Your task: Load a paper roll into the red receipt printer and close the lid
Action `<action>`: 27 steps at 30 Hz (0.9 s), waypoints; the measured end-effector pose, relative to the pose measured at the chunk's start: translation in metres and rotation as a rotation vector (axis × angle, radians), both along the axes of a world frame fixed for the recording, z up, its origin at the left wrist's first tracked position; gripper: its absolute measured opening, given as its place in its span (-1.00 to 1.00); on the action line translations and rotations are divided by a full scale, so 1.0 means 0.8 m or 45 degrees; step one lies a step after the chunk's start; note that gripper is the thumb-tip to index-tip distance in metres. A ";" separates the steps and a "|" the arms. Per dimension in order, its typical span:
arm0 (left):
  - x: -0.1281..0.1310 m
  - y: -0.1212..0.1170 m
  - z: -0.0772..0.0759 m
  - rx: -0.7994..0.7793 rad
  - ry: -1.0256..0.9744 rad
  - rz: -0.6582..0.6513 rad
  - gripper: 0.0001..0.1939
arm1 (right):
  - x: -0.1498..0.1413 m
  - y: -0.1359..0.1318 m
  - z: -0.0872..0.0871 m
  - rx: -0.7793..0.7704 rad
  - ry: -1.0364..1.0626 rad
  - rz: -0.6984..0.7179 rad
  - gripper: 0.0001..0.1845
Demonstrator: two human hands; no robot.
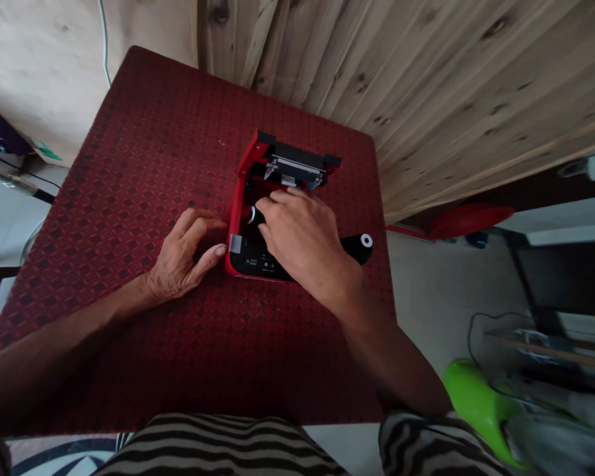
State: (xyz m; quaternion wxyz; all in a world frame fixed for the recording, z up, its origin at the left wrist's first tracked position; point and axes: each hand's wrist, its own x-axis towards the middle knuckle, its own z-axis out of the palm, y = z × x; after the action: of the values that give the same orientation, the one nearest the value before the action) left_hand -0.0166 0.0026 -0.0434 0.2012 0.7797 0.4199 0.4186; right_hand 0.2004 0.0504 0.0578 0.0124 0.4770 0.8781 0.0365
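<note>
A red and black label printer [235, 256] sits on the table with its lid [297, 158] raised, showing the print mechanism. My right hand [300, 228] reaches into it, fingers curled over a black ribbon roll whose white core end [252, 215] shows at the left. Most of that roll is hidden under the hand. To the left, my left hand [183, 254] rests on the tabletop, fingers apart, their tips at the printer's left side. Another black roll [361, 248] with a white core lies at the printer's right, partly covered by my right wrist.
A dark red patterned cloth covers the table [143, 145]. Wooden planks [426, 86] form the wall behind and right. On the floor at the lower right is a bright green container [478, 403]. A red basin [471, 219] lies farther back. A white cable [104, 43] hangs at the upper left.
</note>
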 end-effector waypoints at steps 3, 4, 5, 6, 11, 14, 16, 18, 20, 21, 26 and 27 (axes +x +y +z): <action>0.000 0.000 0.001 -0.034 0.001 0.010 -0.64 | -0.005 0.009 -0.004 -0.065 -0.027 -0.018 -0.73; 0.000 0.000 0.001 -0.035 0.003 0.013 -0.64 | -0.007 0.012 -0.004 -0.098 -0.039 -0.035 -0.72; -0.001 0.000 0.001 -0.032 0.007 0.014 -0.64 | -0.009 0.014 -0.004 -0.133 -0.050 -0.058 -0.72; -0.001 0.000 0.001 -0.023 0.010 0.014 -0.64 | -0.011 0.016 -0.003 -0.165 -0.061 -0.086 -0.72; 0.000 0.000 0.000 0.048 -0.001 0.001 -0.67 | -0.017 0.022 -0.004 -0.208 -0.026 -0.128 -0.72; 0.000 -0.001 -0.002 0.045 -0.008 0.006 -0.66 | -0.015 0.022 -0.003 -0.229 0.015 -0.125 -0.78; 0.000 -0.001 -0.002 0.019 0.001 0.016 -0.65 | -0.011 0.018 0.000 -0.270 0.033 -0.124 -0.85; -0.001 -0.001 -0.002 -0.012 0.015 0.028 -0.63 | -0.005 0.010 0.006 -0.267 0.068 -0.104 -0.85; -0.001 0.000 -0.001 -0.037 0.025 0.036 -0.61 | 0.002 -0.002 0.014 -0.195 0.123 -0.093 -0.83; -0.001 0.000 0.001 -0.045 0.023 0.041 -0.61 | 0.006 -0.009 0.018 -0.159 0.146 -0.094 -0.82; -0.002 0.006 0.013 -0.019 0.012 0.126 -0.59 | 0.021 -0.042 0.033 -0.120 0.221 -0.085 -0.75; -0.003 0.009 0.017 0.000 0.013 0.142 -0.57 | 0.023 -0.047 0.033 -0.109 0.255 -0.074 -0.74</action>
State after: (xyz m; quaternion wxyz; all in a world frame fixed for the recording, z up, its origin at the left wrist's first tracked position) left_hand -0.0186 0.0099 -0.0297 0.1755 0.7572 0.4639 0.4251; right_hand 0.2189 0.0131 0.0840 -0.0539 0.5026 0.8614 -0.0493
